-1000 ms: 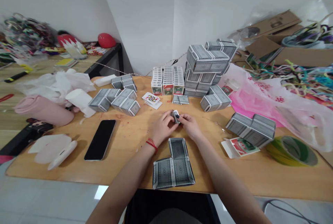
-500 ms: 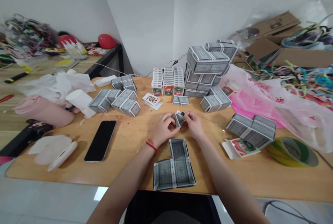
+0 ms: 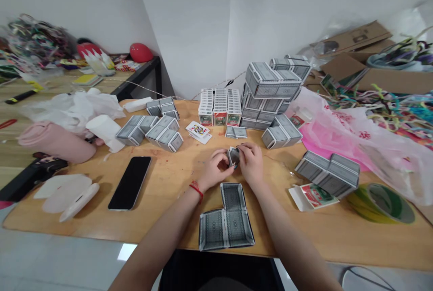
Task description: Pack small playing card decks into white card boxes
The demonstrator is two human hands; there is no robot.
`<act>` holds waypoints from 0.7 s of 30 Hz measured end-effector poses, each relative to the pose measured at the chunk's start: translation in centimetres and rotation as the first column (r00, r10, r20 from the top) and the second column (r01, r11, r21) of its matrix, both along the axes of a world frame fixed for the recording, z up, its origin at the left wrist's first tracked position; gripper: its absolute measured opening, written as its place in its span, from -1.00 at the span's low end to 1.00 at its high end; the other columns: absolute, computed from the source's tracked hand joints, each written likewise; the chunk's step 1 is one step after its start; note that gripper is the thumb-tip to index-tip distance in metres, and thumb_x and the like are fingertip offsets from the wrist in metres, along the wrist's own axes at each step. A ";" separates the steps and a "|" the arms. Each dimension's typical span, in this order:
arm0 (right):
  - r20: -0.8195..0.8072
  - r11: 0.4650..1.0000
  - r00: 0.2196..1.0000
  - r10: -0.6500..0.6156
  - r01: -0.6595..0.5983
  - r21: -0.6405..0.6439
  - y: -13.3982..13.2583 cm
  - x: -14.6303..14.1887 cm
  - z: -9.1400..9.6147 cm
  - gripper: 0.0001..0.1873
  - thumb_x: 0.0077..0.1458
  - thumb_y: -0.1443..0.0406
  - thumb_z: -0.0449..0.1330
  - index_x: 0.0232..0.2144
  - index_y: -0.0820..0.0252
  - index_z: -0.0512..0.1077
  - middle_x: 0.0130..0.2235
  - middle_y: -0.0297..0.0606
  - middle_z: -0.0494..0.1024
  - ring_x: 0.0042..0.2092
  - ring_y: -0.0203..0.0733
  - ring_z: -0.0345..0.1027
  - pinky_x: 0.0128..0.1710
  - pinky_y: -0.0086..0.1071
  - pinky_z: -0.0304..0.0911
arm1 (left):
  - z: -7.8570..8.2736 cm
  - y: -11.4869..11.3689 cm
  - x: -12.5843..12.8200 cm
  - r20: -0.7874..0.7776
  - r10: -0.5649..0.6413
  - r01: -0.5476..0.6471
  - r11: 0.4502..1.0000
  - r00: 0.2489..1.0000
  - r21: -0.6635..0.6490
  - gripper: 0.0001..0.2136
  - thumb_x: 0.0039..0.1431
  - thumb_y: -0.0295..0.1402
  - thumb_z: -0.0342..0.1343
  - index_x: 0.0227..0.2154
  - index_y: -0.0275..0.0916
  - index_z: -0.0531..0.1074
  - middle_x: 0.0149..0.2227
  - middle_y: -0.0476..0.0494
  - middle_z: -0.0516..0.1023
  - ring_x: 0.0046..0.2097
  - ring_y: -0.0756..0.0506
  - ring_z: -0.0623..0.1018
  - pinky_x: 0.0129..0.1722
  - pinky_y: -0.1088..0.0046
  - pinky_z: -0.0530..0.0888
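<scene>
Between my two hands, folded playing cards (image 3: 233, 157) with grey backs form a small upright shape above the table. My left hand (image 3: 214, 170), a red string on its wrist, has its thumb and fingers closed around the left side. The fingers of my right hand (image 3: 251, 161) pinch the right edge; part of the folded piece is hidden behind them. Nearer to me lies an open L-shaped tray of joined cards (image 3: 226, 225). Beyond my hands are a few flat cards (image 3: 236, 131) and a face-up queen card (image 3: 197, 129).
Stacked card blocks (image 3: 273, 81) stand at the back right, beside rows of card packs (image 3: 220, 108). More card blocks (image 3: 164, 134) and a black phone (image 3: 130, 182) are on the left. A card box (image 3: 314, 196) and yellow tape (image 3: 380, 203) lie right.
My right hand has turned slightly, its fingers now closer around the folded cards' upper edge. The folded piece stands more upright. The camera view has shifted a little.
</scene>
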State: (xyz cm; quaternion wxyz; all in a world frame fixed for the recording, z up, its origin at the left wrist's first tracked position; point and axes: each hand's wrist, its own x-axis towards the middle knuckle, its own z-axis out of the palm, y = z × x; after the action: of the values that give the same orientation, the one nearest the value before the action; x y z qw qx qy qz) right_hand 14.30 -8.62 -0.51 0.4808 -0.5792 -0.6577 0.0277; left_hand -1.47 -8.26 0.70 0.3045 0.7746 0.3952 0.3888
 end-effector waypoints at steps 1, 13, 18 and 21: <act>0.051 1.000 0.999 0.012 -0.012 0.005 0.0 0.0 0.0 -0.76 0.10 0.31 -0.01 -0.24 0.12 0.42 -0.21 -0.16 0.39 -0.13 -0.12 0.22 -0.12 -0.18 0.21 | -0.1 0.1 0.0 0.016 0.001 -0.001 1.000 1.000 -0.026 -0.89 -0.07 -0.37 0.12 -0.50 -0.25 0.29 -0.16 -0.17 0.39 -0.04 -0.09 0.38 -0.07 0.35 0.34; 0.115 0.892 0.911 0.396 -0.353 -0.282 -0.2 0.0 0.0 -0.31 -0.07 0.25 0.15 0.14 0.12 0.08 0.11 -0.10 0.19 0.11 0.04 0.03 0.06 -0.01 0.07 | -0.9 1.7 -0.3 0.365 0.157 0.004 0.914 0.918 -0.405 -0.77 -0.03 -0.22 0.07 -0.54 -0.27 0.21 -0.52 0.05 0.30 -0.46 0.07 0.33 -0.43 0.54 0.32; 0.050 0.873 0.912 0.408 -0.373 -0.315 -0.2 0.3 -0.3 -0.47 -0.03 0.34 0.09 0.05 0.13 0.23 0.02 -0.12 0.32 0.03 -0.06 0.19 0.04 -0.12 0.13 | -0.5 1.8 -0.4 0.437 0.191 0.052 0.872 0.879 -0.487 -0.78 -0.02 -0.22 0.07 -0.54 -0.27 0.23 -0.55 0.06 0.30 -0.48 0.06 0.35 -0.44 0.53 0.34; 0.013 0.863 0.908 0.420 -0.395 -0.315 -0.3 0.1 -0.2 -0.49 -0.03 0.30 0.11 0.04 0.14 0.26 0.02 -0.13 0.34 0.04 -0.05 0.19 0.04 -0.11 0.12 | -0.5 1.8 -0.5 0.440 0.144 0.095 0.874 0.886 -0.476 -0.78 -0.01 -0.23 0.08 -0.52 -0.28 0.24 -0.53 0.06 0.32 -0.46 0.06 0.36 -0.43 0.53 0.36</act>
State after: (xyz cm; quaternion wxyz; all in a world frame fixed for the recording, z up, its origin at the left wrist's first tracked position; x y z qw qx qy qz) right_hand 14.45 -8.88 -0.68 0.3417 -0.4952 -0.7717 0.2065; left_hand -1.96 -6.51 0.19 0.5686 0.5528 0.4058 0.4543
